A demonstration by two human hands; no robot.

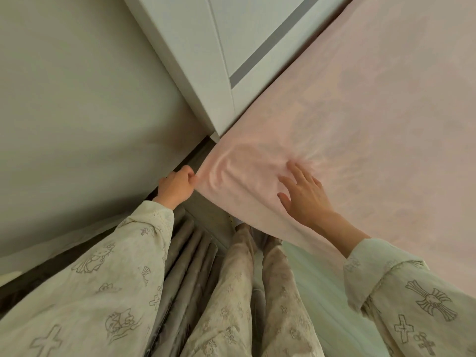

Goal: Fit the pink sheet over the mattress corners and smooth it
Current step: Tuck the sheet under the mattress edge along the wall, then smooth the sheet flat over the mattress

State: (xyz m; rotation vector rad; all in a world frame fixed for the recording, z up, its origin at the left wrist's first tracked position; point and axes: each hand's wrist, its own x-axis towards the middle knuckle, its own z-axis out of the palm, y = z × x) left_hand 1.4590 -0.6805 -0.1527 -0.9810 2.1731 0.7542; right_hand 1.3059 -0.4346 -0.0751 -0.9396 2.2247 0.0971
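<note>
The pink sheet [360, 112] covers the mattress across the right half of the view and comes to a wrinkled corner near the middle. My left hand [177, 186] is closed on the sheet's edge at that corner, down beside the mattress. My right hand [304, 194] lies flat on top of the sheet just right of the corner, fingers spread, with creases fanning out from under the fingertips. Below my right arm a pale green side of the mattress [322, 292] shows under the hanging sheet edge.
A white cabinet [206, 60] stands tight against the mattress edge at the top. A pale wall [77, 112] fills the left. Grey curtain folds [190, 258] hang beside my legs in a narrow strip of floor [206, 210].
</note>
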